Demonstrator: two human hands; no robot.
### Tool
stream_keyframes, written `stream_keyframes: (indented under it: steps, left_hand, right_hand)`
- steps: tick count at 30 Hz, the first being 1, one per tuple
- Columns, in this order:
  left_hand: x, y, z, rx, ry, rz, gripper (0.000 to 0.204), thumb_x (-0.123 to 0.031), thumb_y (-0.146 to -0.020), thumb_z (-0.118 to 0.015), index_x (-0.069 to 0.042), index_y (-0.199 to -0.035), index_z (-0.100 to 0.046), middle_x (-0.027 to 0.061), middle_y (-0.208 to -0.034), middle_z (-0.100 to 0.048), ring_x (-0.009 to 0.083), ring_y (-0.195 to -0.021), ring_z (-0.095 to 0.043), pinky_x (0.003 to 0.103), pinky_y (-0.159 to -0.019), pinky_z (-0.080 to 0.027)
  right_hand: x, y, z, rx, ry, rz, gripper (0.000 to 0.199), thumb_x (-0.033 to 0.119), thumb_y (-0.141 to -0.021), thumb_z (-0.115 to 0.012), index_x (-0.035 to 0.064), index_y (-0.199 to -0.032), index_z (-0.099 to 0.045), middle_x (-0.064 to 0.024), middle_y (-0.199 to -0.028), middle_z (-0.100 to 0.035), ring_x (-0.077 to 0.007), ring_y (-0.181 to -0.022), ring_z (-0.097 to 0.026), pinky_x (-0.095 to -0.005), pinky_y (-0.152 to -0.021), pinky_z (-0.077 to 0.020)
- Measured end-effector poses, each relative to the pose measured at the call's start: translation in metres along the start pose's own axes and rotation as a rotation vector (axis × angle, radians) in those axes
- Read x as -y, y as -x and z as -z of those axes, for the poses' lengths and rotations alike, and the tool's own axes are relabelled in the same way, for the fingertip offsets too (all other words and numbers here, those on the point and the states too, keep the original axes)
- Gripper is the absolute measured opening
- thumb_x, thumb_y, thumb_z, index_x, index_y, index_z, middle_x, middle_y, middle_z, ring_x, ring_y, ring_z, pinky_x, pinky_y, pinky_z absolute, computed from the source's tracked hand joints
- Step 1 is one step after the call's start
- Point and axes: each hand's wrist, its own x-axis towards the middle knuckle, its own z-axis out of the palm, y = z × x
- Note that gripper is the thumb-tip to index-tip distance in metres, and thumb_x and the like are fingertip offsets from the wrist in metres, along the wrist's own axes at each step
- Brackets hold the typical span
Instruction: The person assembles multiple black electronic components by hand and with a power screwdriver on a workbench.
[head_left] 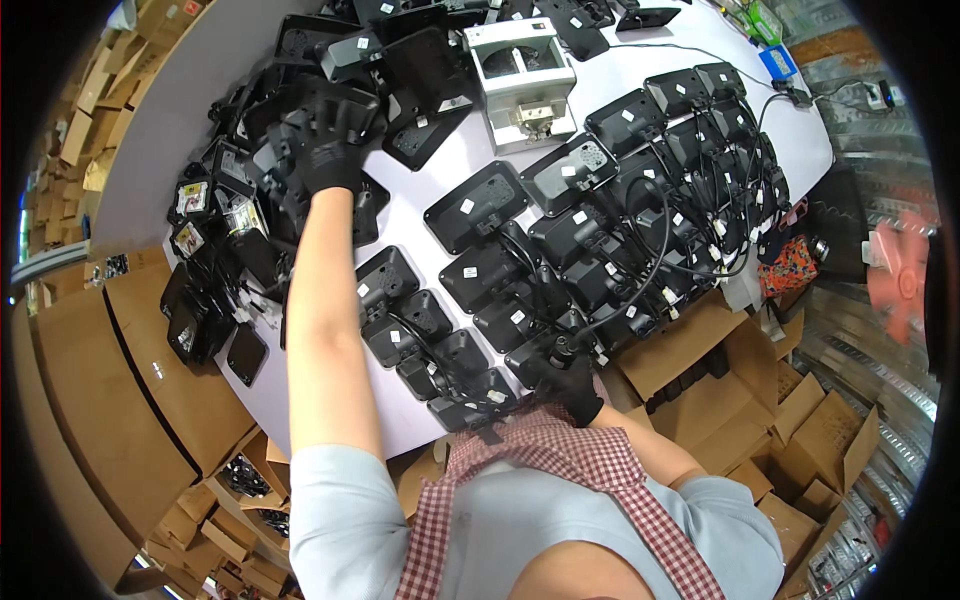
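My left hand point(328, 150), in a black glove, reaches over a heap of black flat housings point(300, 105) at the far left of the table. Its fingers look spread, though motion blurs them, and a bracket-like part sits beside the palm. Close to my body, my right hand point(568, 385), also black-gloved, is closed around a short black cylindrical part point(561, 350). Dark cables and housings around it hide some of the fingers. Rows of black screen-like housings with white labels point(478, 207) lie beside it, cables bunched among them.
A white and grey bench fixture point(520, 85) stands at the back of the white table point(400, 195). Open cardboard boxes point(700, 410) sit below the right edge. A large carton point(130, 370) stands at left, a pink fan point(898, 275) at far right.
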Motion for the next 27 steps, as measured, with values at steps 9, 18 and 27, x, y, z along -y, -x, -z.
stream_keyframes:
  steps: [9,18,27]
  left_hand:
    - [-0.117,-0.007,0.067,-0.119,0.991,0.040,0.053,-0.037,-0.081,-0.070,-0.004,-0.120,-0.055,0.0199,-0.115,-0.060,0.0398,-0.105,-0.058,0.048,-0.092,-0.046]
    - [-0.168,-0.109,0.113,0.502,0.624,0.168,0.056,-0.050,-0.083,-0.058,-0.011,-0.124,-0.063,0.0190,-0.127,-0.061,0.0367,-0.117,-0.059,0.044,-0.098,-0.048]
    - [-0.141,-0.110,0.085,0.496,0.520,0.014,0.062,-0.057,-0.074,-0.070,-0.011,-0.115,-0.070,0.0183,-0.118,-0.067,0.0336,-0.111,-0.064,0.043,-0.093,-0.051]
  right_hand:
    - [0.018,0.002,0.001,0.068,-0.075,-0.125,0.020,0.004,-0.083,-0.071,0.0044,-0.100,-0.060,-0.0040,-0.085,-0.064,-0.0126,-0.074,-0.061,-0.0289,-0.064,-0.0502]
    - [0.029,0.002,-0.005,0.083,-0.009,0.049,0.014,0.011,-0.085,-0.074,0.0058,-0.095,-0.066,0.0018,-0.083,-0.064,-0.0062,-0.074,-0.056,-0.0249,-0.067,-0.0465]
    - [0.021,0.000,-0.006,0.040,-0.024,0.001,0.015,0.009,-0.083,-0.075,0.0056,-0.094,-0.066,-0.0010,-0.086,-0.068,-0.0088,-0.077,-0.061,-0.0277,-0.073,-0.0502]
